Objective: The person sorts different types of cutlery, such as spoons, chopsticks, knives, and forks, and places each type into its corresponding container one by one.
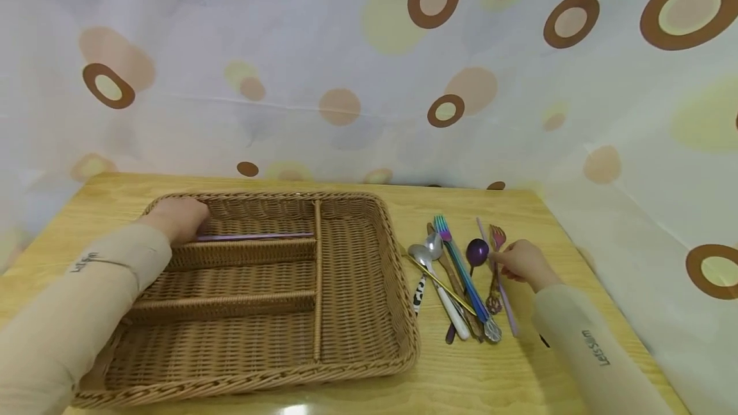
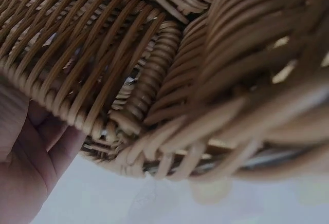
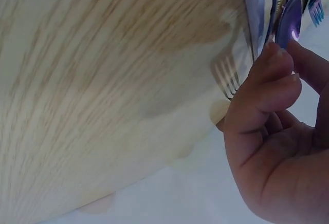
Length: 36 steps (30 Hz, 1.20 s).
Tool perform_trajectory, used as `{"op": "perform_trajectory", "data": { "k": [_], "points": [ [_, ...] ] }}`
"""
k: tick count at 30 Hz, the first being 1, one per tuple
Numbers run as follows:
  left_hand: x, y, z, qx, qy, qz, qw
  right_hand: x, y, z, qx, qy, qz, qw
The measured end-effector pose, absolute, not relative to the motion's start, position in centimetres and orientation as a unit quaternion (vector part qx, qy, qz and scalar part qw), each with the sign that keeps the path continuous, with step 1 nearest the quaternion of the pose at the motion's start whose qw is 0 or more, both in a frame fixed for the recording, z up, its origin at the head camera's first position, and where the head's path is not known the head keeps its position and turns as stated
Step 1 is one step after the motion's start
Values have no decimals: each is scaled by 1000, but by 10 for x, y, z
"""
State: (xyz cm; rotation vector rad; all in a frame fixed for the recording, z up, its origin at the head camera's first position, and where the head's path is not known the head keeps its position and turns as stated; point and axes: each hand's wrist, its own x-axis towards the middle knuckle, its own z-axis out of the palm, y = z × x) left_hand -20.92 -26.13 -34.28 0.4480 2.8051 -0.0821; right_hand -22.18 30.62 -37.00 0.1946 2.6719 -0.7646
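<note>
My left hand [image 1: 180, 218] reaches over the far left corner of the wicker basket [image 1: 242, 376]. A thin purple stick [image 1: 254, 236] runs rightward from beside it, along the far compartment's divider. In the left wrist view the hand [image 2: 36, 157] has its fingers partly behind the wicker [image 2: 103, 39]; their grip is hidden. On the right, my right hand [image 1: 526, 262] is at the cutlery's right side, by a purple spoon [image 1: 477, 252] and a reddish fork [image 1: 498, 235]. Its bent fingertips [image 3: 272, 54] meet cutlery near the spoon [image 3: 290, 21]; whether they pinch a piece is unclear.
Right of the basket lie a blue-green fork [image 1: 455, 258], silver spoons [image 1: 419, 252], a gold-coloured stick [image 1: 441, 284] and other crossed cutlery on the wooden table [image 1: 450, 383]. A patterned sheet [image 1: 346, 69] hangs behind and at the right.
</note>
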Motion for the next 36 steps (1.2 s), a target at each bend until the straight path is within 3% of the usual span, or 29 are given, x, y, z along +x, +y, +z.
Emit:
{"op": "perform_trajectory", "data": {
  "k": [7,12,36],
  "points": [
    [-206,-253,-322,135,988,22,69,-231,309,-379,67,946,-259,185],
    [-201,-235,-310,130,990,46,40,-233,309,-381,69,944,-266,184],
    [-184,-170,-304,161,984,79,3,-233,296,-361,53,944,-255,204]
  ]
}}
